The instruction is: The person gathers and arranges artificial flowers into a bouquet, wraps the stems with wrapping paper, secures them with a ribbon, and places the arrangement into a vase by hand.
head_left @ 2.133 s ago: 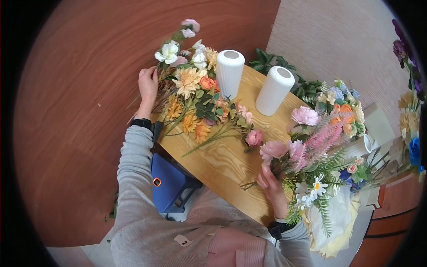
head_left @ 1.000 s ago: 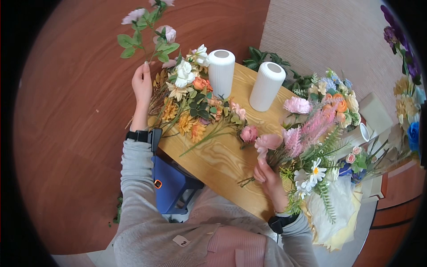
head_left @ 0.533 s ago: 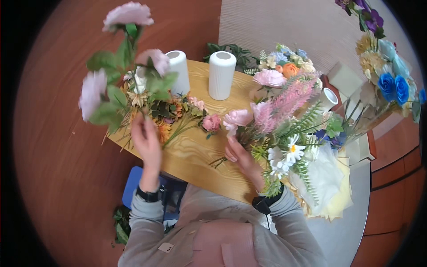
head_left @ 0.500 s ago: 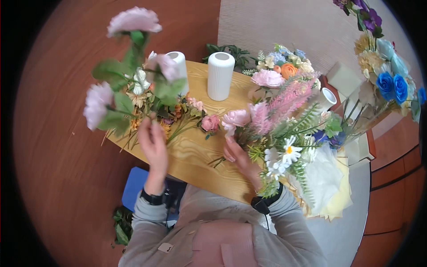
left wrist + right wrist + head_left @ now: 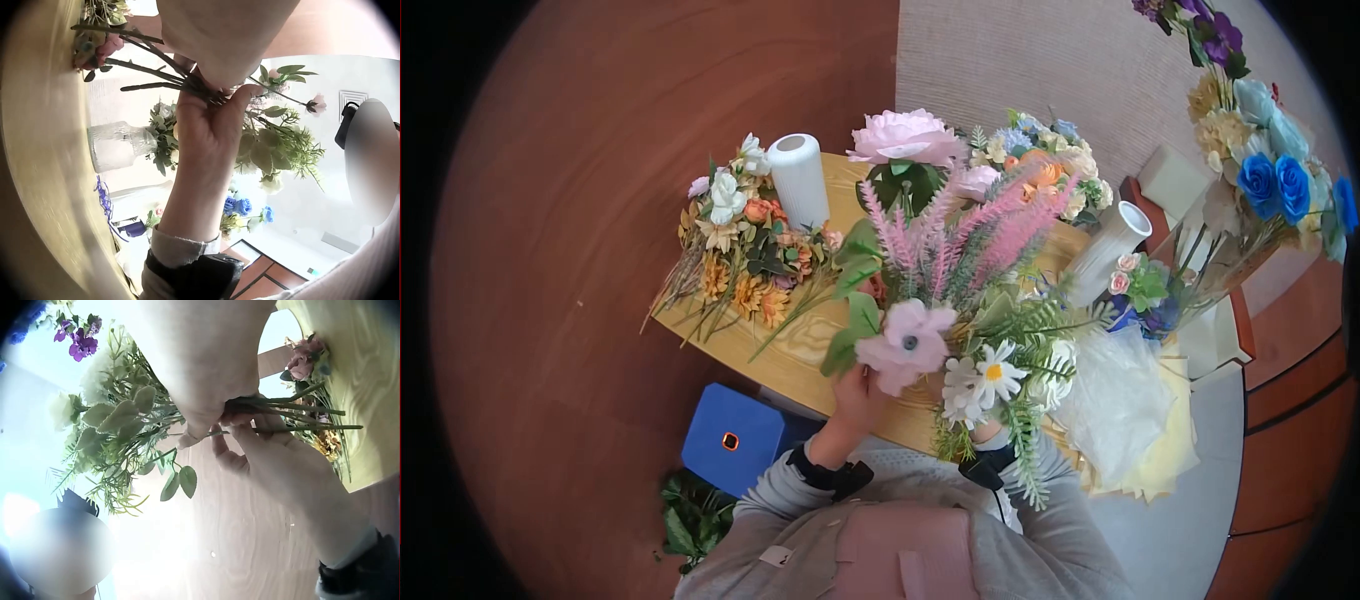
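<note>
So the right hand point(image 5: 209, 128) has a bunch of long dark green flower stems point(image 5: 150, 69) gripped, with the left hand point(image 5: 222, 40) right up against it. A thin green stem with a pale pink flower point(image 5: 317, 105) pokes out between them. Clear textured glass vase point(image 5: 119, 147) stands on the pale wooden desk point(image 5: 44, 144).

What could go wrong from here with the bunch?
The stems in the right hand spread at their ends, so some might slip or twist if that grip loosens.

The left hand works right beside the right; crowded fingers could let its stem go astray.

In the head view the fern overlaps the tilted vase. Contact can't be told, but a swing that way might nudge it.
</note>
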Tool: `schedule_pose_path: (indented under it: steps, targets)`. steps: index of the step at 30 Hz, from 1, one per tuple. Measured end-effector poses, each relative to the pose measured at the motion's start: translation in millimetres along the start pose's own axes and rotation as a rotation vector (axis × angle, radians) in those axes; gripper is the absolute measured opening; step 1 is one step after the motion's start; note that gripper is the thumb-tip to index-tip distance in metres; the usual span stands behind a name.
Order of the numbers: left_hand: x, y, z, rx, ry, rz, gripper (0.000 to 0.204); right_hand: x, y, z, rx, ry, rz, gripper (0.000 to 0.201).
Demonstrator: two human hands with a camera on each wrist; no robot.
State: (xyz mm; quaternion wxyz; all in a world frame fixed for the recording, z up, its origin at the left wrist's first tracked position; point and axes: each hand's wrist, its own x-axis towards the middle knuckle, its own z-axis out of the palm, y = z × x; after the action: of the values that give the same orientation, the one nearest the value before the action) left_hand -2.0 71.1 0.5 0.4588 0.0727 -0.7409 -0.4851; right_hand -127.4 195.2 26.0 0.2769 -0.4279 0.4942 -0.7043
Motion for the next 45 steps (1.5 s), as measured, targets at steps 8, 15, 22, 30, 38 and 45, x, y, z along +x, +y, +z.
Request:
schedule_pose_path:
  steps: [8, 15, 22, 30, 38, 45]
  targets:
    - [-5, -9, 4, -0.035, 0.016, -0.103, 0.028, 11, 15, -19, -0.155, 0.002, -0.037, 0.015]
    - [-7, -4, 1, -0.027, -0.063, -0.092, 0.033, 31, 25, -40, -0.305, 0.004, -0.067, 0.020]
    - [29, 38, -5, 0.203, -0.202, 0.092, 0.042, 32, 63, 7, -0.459, 0.019, -0.086, 0.025]
    - [27, 30, -6, 0.284, -0.265, 0.119, 0.046, 37, -49, 54, -0.099, 0.087, 0.003, 0.022]
    - [18, 23, -9, 0.328, -0.474, -0.312, 0.049, 40, -48, 59, -0.099, 0.207, 0.055, 0.026]
    - [4, -8, -2, 0.068, -0.407, -0.218, 0.036, 33, -78, 65, -0.220, 0.216, 0.131, 0.026]
